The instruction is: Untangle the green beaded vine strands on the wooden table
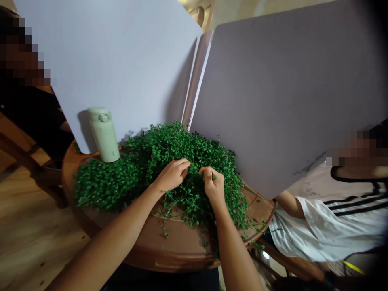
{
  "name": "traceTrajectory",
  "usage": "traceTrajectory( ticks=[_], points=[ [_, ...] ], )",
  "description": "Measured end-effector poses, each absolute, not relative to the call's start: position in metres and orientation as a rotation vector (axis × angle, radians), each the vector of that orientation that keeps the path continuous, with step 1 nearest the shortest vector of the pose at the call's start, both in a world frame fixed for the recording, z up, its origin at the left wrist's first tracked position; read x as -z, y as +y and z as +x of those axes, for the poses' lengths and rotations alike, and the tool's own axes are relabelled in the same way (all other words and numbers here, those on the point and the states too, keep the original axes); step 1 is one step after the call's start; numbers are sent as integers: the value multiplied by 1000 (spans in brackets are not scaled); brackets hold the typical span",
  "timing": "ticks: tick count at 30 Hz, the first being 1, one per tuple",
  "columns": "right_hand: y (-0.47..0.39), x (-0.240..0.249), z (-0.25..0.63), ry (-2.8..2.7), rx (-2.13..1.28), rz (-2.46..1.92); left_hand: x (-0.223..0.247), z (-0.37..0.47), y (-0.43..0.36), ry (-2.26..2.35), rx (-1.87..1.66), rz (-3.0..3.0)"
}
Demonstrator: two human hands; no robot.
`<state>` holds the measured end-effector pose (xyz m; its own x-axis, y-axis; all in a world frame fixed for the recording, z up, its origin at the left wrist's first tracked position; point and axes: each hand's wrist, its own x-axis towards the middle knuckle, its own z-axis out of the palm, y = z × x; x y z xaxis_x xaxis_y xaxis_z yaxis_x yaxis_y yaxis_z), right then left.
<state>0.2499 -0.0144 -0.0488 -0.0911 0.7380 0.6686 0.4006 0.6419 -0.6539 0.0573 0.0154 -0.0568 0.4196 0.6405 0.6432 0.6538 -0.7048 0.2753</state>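
A large heap of green artificial-looking plant sprigs (178, 143) with small round leaves covers much of the round wooden table (172, 246). Over the middle of the heap, my left hand (172, 174) has its fingers bent together near the stems; what lies between the fingertips is too small to name. Just to its right, my right hand (214, 182) is curled closed, a bit of green sprig showing at its fingers. A small gap separates the two hands. Loose strands hang below them onto the tabletop.
A pale green bottle (104, 135) stands behind a denser leafy patch (106, 184) at the left. Tall boards, one whitish (121, 60) and one grey (281, 89), rise behind the heap. One person sits at far left, another in a white shirt (318, 230) at right.
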Motion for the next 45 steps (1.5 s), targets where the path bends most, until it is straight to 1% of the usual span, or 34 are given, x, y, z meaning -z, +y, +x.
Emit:
traceTrajectory(
  ticks=[15, 23, 32, 39, 45],
  points=[
    [-1, 57, 246, -1726, -443, -845, 59, 56, 18, -1197, 1237, -2645],
    [-5, 54, 252, -1721, -398, -945, 60, 56, 18, -1174, 1260, -2646],
    [-5, 55, 249, -1703, -379, -892, 61, 56, 19, -1191, 1265, -2615],
    [3, 57, 247, -1779, -522, -844, 60, 57, 19, -1204, 1262, -2619],
    [0, 59, 248, -1754, -564, -839, 61, 57, 20, -1219, 1255, -2611]
  ],
)
